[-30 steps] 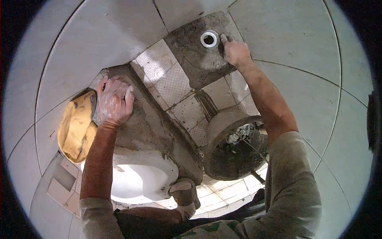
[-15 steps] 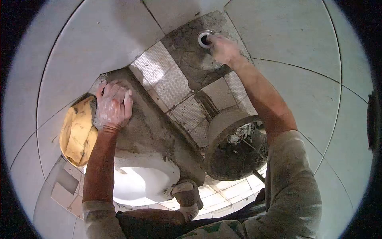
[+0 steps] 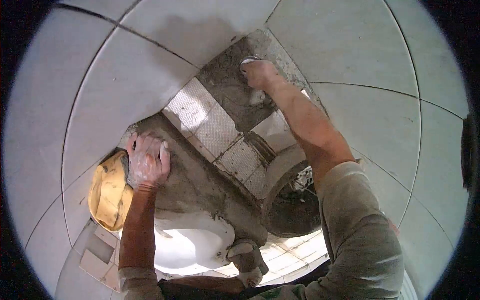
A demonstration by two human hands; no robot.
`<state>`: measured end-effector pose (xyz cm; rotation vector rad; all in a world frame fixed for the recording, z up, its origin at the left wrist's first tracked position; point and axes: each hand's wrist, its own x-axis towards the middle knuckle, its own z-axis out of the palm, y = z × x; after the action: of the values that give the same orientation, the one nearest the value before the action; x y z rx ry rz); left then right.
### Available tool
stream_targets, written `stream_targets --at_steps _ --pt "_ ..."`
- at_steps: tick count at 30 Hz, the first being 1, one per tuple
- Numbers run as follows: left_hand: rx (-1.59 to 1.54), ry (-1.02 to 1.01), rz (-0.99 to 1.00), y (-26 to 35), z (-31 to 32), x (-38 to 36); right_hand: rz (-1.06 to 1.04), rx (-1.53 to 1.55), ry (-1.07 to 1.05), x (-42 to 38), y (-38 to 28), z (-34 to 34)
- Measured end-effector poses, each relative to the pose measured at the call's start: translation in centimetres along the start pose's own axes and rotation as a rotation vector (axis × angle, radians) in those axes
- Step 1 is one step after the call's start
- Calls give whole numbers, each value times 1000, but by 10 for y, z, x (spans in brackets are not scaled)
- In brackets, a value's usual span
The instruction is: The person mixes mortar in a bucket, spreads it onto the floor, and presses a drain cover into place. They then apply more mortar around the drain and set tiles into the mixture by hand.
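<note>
My right hand (image 3: 261, 76) is closed at a round, light-coloured drain ring (image 3: 247, 62) in the far corner of the floor. The hand covers much of the ring, and its fingertips are partly hidden. Grey wet mortar (image 3: 231, 80) surrounds the ring. Coated with pale cement dust, my left hand (image 3: 149, 159) lies with fingers spread on a mortar-covered ledge (image 3: 185, 175). Right beside it sits a dirty yellow container (image 3: 107, 190), partly behind my left forearm.
A round bucket (image 3: 290, 210) with mortar residue and a tool inside stands near my right arm. A white ceramic basin-like piece (image 3: 192, 242) lies below the ledge. Textured floor tiles (image 3: 215, 125) run between ledge and corner. Large grey wall tiles (image 3: 360, 45) enclose the space.
My view has tilted, so the scene sits lower. My right hand now covers more of the drain ring, whose dark opening showed before. The left hand stays on the ledge.
</note>
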<state>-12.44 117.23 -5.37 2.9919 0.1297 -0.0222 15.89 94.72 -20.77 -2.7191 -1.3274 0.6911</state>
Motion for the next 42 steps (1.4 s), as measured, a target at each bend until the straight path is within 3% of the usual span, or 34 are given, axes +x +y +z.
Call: stream_targets --at_steps 2,23,30,39,42 --pt "-17 -33 -25 0 -1 -1 52 -28 -169 0 -8 -12" --pt "-37 -40 -15 1 -5 1 231 50 -131 6 -4 2" --pt "-24 -66 -14 -2 -2 -1 207 117 -141 3 3 -6" --pt "-22 -68 -20 -1 -2 -1 185 -11 -89 0 1 -4" --pt "-10 -62 -26 -1 -2 -1 236 3 -165 -4 -7 -13"
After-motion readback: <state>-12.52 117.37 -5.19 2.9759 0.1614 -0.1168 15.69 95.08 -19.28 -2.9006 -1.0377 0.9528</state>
